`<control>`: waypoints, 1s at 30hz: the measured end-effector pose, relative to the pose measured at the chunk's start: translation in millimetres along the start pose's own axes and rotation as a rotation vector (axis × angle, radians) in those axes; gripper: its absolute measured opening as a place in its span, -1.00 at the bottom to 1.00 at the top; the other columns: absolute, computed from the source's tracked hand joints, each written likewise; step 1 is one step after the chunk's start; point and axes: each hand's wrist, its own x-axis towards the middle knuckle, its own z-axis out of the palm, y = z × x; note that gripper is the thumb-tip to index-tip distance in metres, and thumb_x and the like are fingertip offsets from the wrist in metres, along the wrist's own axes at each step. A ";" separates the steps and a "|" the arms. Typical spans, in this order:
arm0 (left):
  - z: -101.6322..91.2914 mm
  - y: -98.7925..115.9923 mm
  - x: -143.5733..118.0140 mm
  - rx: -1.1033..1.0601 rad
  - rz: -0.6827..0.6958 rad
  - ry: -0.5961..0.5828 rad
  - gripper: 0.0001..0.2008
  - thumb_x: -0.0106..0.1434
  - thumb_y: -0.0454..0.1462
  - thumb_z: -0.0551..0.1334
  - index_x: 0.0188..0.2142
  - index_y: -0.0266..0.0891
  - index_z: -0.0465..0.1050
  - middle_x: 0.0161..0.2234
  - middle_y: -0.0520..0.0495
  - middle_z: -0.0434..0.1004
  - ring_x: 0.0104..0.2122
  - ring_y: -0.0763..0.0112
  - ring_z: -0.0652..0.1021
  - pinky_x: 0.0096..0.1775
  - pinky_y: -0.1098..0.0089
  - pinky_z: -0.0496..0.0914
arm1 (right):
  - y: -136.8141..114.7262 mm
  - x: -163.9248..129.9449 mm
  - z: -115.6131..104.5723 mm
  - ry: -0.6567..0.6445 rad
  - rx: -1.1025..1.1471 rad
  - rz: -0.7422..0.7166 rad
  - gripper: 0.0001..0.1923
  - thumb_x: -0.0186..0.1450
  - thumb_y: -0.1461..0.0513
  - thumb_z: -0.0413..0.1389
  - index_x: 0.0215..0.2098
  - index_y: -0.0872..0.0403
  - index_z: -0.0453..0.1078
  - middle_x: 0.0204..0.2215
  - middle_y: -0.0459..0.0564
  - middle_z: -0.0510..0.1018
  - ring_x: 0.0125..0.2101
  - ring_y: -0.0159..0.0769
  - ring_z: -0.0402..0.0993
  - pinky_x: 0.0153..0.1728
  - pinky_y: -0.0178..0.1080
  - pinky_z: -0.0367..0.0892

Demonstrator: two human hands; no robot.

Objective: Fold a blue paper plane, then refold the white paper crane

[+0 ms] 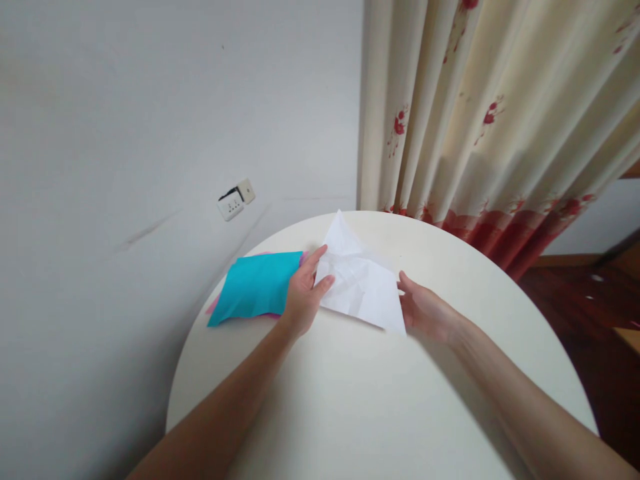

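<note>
A creased white sheet of paper (360, 283) lies on the round white desk (360, 400), one corner lifted toward the curtain. The left hand (304, 293) pinches the sheet's left edge, thumb on top and fingers curled under it. The right hand (425, 310) rests at the sheet's right edge with its fingers tucked beneath the paper; how firmly they close on it cannot be told. Just left of the left hand lies a turquoise sheet (257, 287) on top of a pink sheet (214, 305) that peeks out beneath. Behind the desk hang a cream curtain with red flowers (480, 113) and a white wall socket (235, 200). No writing is readable anywhere.
</note>
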 end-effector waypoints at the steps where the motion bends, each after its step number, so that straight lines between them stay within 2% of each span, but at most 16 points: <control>1: 0.3 0.2 -0.2 -0.012 0.009 -0.005 -0.36 0.21 -0.20 0.35 0.26 -0.13 0.26 0.32 -0.14 0.23 0.31 0.10 0.25 0.27 0.10 0.22 | 0.6 0.7 0.5 -0.014 0.046 -0.017 -0.67 0.43 0.05 -0.03 0.04 0.05 0.32 -0.25 0.12 0.63 -0.36 -0.18 0.58 -0.40 -0.18 0.47; 3: 0.7 1.4 -0.7 -0.029 0.024 -0.022 -0.36 0.20 -0.22 0.35 0.26 -0.12 0.25 0.32 -0.13 0.23 0.31 0.12 0.25 0.27 0.11 0.22 | 1.0 3.4 -0.5 0.044 0.099 -0.089 -0.69 0.37 0.14 0.09 0.06 0.01 0.31 -0.25 0.05 0.63 -0.33 -0.22 0.58 -0.34 -0.22 0.48; 6: 0.4 5.1 -1.3 0.007 0.039 -0.064 -0.34 0.19 -0.21 0.36 0.27 -0.12 0.26 0.30 -0.13 0.27 0.29 0.12 0.28 0.26 0.11 0.22 | -0.8 8.1 -6.1 0.180 0.098 -0.320 -0.44 0.18 0.26 0.26 0.13 -0.03 0.27 -0.30 -0.04 0.62 -0.34 -0.25 0.55 -0.33 -0.25 0.47; 8: -0.2 7.4 -1.6 0.065 0.034 -0.094 -0.34 0.18 -0.20 0.37 0.26 -0.12 0.28 0.27 -0.13 0.32 0.27 0.11 0.31 0.25 0.10 0.22 | -3.1 10.4 -10.8 0.229 0.069 -0.427 -0.38 0.11 0.26 0.30 0.13 -0.04 0.29 -0.35 -0.10 0.58 -0.39 -0.30 0.52 -0.36 -0.28 0.44; 11: -0.4 6.5 -1.8 0.177 0.002 -0.070 -0.43 0.16 -0.20 0.38 0.17 -0.12 0.41 0.16 -0.12 0.46 0.18 0.12 0.41 0.21 0.12 0.26 | -7.0 12.4 -16.5 0.296 -0.048 -0.618 -0.49 0.09 0.21 0.31 0.02 -0.05 0.41 -0.39 -0.15 0.52 -0.45 -0.38 0.44 -0.40 -0.32 0.37; 15: 0.6 -0.9 -1.6 0.299 -0.014 0.038 -0.60 0.15 -0.21 0.38 0.00 -0.15 0.57 -0.04 -0.11 0.59 -0.01 0.21 0.54 0.12 0.20 0.34 | -9.8 13.6 -22.1 0.425 -0.304 -0.809 -0.80 0.17 0.16 0.23 -0.23 0.02 0.53 -0.32 -0.05 0.56 -0.42 -0.34 0.41 -0.42 -0.28 0.28; 17: 1.1 -3.9 -1.4 0.318 -0.011 0.057 -0.62 0.13 -0.20 0.39 -0.03 -0.16 0.59 -0.09 -0.08 0.61 -0.08 0.25 0.55 0.07 0.25 0.38 | -10.0 14.2 -24.0 0.466 -0.401 -0.861 -0.82 0.20 0.15 0.20 -0.26 0.03 0.56 -0.30 -0.01 0.58 -0.38 -0.29 0.42 -0.38 -0.25 0.29; 20: 1.4 -5.7 -1.6 0.321 -0.014 0.079 -0.64 0.12 -0.18 0.40 -0.07 -0.15 0.62 -0.15 -0.05 0.62 -0.15 0.29 0.57 0.03 0.28 0.40 | -9.3 15.0 -24.8 0.436 -0.469 -0.945 -0.78 0.23 0.16 0.18 -0.19 0.01 0.58 -0.23 0.00 0.59 -0.31 -0.27 0.43 -0.31 -0.23 0.30; 23: 1.1 -4.6 -2.3 0.291 -0.054 0.102 -0.64 0.11 -0.15 0.40 -0.08 -0.16 0.63 -0.24 -0.02 0.63 -0.27 0.33 0.57 0.00 0.25 0.43 | -7.4 16.4 -23.8 0.401 -0.455 -0.922 -0.76 0.21 0.13 0.20 -0.18 -0.01 0.59 -0.23 -0.01 0.59 -0.36 -0.31 0.41 -0.39 -0.26 0.28; 26: 0.8 -1.9 -2.9 0.233 -0.117 0.110 -0.60 0.10 -0.15 0.41 -0.05 -0.17 0.61 -0.35 0.01 0.62 -0.27 0.29 0.58 -0.02 0.22 0.45 | -5.1 18.1 -23.6 0.406 -0.383 -0.782 -0.69 0.16 0.07 0.25 -0.19 0.04 0.60 -0.41 -0.03 0.60 -0.50 -0.34 0.36 -0.51 -0.28 0.22; 28: 0.9 0.0 -3.0 0.171 -0.134 0.094 -0.57 0.10 -0.15 0.41 -0.02 -0.18 0.60 -0.31 0.00 0.63 -0.20 0.24 0.58 -0.01 0.21 0.45 | -4.4 18.4 -23.9 0.417 -0.335 -0.727 -0.66 0.15 0.04 0.27 -0.20 0.07 0.60 -0.46 -0.03 0.60 -0.52 -0.33 0.38 -0.52 -0.28 0.23; 30: 1.4 1.1 -2.7 0.106 -0.142 0.071 -0.55 0.10 -0.16 0.41 0.00 -0.18 0.58 -0.21 -0.04 0.64 -0.16 0.22 0.58 -0.01 0.21 0.45 | -4.8 17.2 -23.7 0.397 -0.308 -0.709 -0.64 0.14 0.03 0.29 -0.19 0.07 0.60 -0.36 0.01 0.64 -0.43 -0.28 0.46 -0.45 -0.26 0.31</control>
